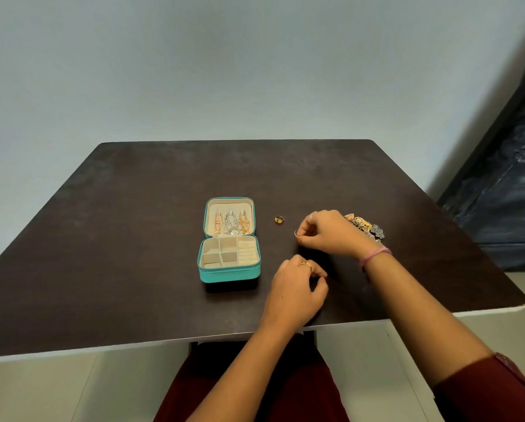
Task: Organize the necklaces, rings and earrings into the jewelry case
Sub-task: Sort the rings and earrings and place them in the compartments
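Three chain necklaces (230, 224), two gold-toned and one silver, are already hanging in the cream lid of the small teal zip-round jewelry case (229, 274), which is lying open near the middle of the dark brown table (118, 223); its divided compartments and ring rolls are looking bare. I am pinching a thin silver ring (296, 233) between the thumb and fingertips of my right hand (331, 233), low over the table and to the right of the case. A wide gold band ring (279, 219) is sitting apart, between the case and that hand. Behind the right hand, a cluster of ornate gold and grey earrings (366, 226) is waiting on the table. My left hand (294, 290) is hovering nearer me with its fingers curled; I cannot tell whether it is gripping anything. To do this step well, I am judging that I should carry the ring to the rolls on the right of the tray, keeping the pinch firm, and press it edge-down into a slot so it stays upright.
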Demonstrator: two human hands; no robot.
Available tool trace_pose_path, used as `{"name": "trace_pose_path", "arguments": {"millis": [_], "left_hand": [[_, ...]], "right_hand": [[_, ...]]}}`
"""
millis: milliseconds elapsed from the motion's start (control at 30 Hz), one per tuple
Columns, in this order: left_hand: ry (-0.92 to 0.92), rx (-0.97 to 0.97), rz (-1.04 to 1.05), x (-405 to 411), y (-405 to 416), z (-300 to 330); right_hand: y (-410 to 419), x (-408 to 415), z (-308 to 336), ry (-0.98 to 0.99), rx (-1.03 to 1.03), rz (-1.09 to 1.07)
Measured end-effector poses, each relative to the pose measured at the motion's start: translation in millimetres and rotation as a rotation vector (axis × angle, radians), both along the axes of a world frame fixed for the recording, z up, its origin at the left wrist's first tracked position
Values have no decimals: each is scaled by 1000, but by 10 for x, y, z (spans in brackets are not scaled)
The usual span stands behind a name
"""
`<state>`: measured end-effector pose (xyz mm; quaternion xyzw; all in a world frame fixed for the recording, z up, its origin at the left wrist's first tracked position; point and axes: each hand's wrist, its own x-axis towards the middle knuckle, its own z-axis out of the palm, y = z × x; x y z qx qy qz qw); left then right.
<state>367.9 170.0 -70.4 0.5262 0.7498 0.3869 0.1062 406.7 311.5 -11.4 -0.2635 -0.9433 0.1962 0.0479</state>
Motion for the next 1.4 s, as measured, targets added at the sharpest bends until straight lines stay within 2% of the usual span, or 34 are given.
{"name": "trace_pose_path", "arguments": {"millis": [233, 400, 500, 633, 767, 900, 1033, 1167, 1400], "left_hand": [[-3, 5, -4, -18, 21, -21], [-18, 21, -4, -13, 33, -25], [-9, 20, -2, -21, 28, -24], [-11, 20, 1, -14, 25, -14], [-21, 8, -6, -16, 38, -15], [-25, 3, -8, -16, 44, -6], [-31, -7, -2, -23, 41, -7], [-36, -24, -3, -19, 40, 8], [-37, -15, 6, -13, 39, 5]], "right_hand": [[-5, -407, -45, -108, 93, 50], [35, -386, -51, -128, 49, 82], [90, -264, 12, -66, -24, 79], [341, 68, 149, 66, -12, -46], [689, 483, 233, 92, 6, -216], [886, 699, 228, -6, 24, -297], [910, 677, 187, -133, 40, -210], [910, 580, 147, -177, 54, -118], [859, 439, 130, -318, 149, -117]]}}
